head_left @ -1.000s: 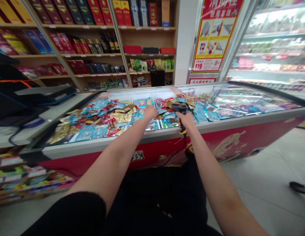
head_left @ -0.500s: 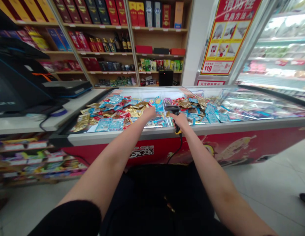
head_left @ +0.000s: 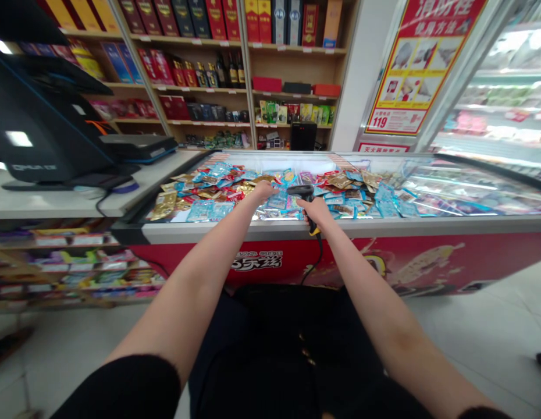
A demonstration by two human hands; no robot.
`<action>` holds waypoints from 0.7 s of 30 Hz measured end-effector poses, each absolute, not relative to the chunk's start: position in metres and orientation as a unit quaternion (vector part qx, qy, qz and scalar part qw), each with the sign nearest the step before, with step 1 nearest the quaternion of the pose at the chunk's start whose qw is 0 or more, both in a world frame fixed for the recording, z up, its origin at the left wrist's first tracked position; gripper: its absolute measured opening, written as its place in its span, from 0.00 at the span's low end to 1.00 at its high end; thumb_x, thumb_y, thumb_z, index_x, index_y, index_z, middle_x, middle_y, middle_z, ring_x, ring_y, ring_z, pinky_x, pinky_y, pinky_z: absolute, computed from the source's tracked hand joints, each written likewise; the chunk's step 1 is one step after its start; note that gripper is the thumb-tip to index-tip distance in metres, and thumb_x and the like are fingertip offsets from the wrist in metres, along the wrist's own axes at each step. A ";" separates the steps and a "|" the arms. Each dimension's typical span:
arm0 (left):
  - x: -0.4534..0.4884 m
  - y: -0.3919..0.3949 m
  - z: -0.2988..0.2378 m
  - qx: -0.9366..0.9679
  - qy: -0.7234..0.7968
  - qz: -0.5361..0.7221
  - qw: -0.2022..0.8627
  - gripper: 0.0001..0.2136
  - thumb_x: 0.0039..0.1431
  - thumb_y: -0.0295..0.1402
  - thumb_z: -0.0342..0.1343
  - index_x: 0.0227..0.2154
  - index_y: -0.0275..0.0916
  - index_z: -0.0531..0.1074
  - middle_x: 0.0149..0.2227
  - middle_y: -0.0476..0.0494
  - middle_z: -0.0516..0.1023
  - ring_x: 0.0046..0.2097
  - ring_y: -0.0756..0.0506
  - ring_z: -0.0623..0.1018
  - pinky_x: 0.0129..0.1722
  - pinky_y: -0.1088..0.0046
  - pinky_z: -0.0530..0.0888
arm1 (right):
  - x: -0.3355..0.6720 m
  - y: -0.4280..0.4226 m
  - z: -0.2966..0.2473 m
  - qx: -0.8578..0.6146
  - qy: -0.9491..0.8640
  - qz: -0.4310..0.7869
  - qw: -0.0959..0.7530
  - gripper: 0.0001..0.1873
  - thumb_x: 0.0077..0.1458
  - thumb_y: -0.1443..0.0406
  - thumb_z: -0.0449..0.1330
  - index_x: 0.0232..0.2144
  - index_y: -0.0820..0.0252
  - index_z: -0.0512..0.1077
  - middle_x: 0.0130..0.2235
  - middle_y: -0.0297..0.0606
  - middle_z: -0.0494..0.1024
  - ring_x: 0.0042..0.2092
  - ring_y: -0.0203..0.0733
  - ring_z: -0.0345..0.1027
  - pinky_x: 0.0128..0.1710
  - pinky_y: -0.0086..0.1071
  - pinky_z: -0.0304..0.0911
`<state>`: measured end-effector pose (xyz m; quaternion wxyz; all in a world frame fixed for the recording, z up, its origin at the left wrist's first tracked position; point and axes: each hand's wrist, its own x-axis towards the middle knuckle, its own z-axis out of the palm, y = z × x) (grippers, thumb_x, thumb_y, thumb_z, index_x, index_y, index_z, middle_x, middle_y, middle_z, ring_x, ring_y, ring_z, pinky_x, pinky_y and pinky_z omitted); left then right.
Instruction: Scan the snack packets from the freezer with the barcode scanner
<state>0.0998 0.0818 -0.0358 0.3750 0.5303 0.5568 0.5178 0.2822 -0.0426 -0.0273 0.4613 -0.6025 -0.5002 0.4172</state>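
Observation:
My right hand is wrapped round the handle of a black-and-yellow barcode scanner, its head turned toward the left. A cable hangs from the scanner's grip. My left hand is over the packets just left of the scanner, fingers drawn together. Whether it grips one of the packets is too small and blurred to make out. Beside its fingertips lies a blue packet. Around both hands, blue, gold and red packets are heaped in a chest freezer.
On the left counter stands a black checkout terminal. Shelves with boxes and bottles rise behind the freezer. A red-and-yellow poster hangs at the back right, next to a glass-fronted display.
The view has swung slightly left. Both hands, with the scanner in the right one, have shifted left over the packets. The scanner remains in my right hand.

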 end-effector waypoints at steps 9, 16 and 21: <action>0.105 0.067 -0.015 0.491 0.576 0.554 0.345 0.20 0.38 0.27 0.71 0.18 0.41 0.60 0.18 0.55 0.57 0.28 0.49 0.67 0.31 0.72 0.67 | 0.280 -0.053 -0.016 -0.612 -0.513 0.412 0.438 0.17 0.63 0.62 0.66 0.23 0.59 0.68 0.19 0.34 0.69 0.18 0.34 0.59 0.17 0.28 0.58; 0.106 0.066 -0.013 0.478 0.573 0.565 0.352 0.18 0.38 0.27 0.70 0.19 0.42 0.61 0.20 0.54 0.61 0.30 0.48 0.68 0.32 0.72 0.66 | 0.279 -0.057 -0.009 -0.609 -0.508 0.425 0.436 0.16 0.61 0.64 0.67 0.24 0.59 0.68 0.18 0.32 0.68 0.17 0.34 0.58 0.15 0.27 0.57; 0.106 0.068 -0.013 0.480 0.567 0.566 0.357 0.19 0.36 0.26 0.70 0.20 0.42 0.61 0.19 0.54 0.60 0.29 0.48 0.67 0.31 0.72 0.65 | 0.280 -0.057 -0.009 -0.605 -0.512 0.423 0.440 0.17 0.62 0.64 0.67 0.24 0.58 0.67 0.18 0.32 0.68 0.17 0.33 0.58 0.14 0.26 0.57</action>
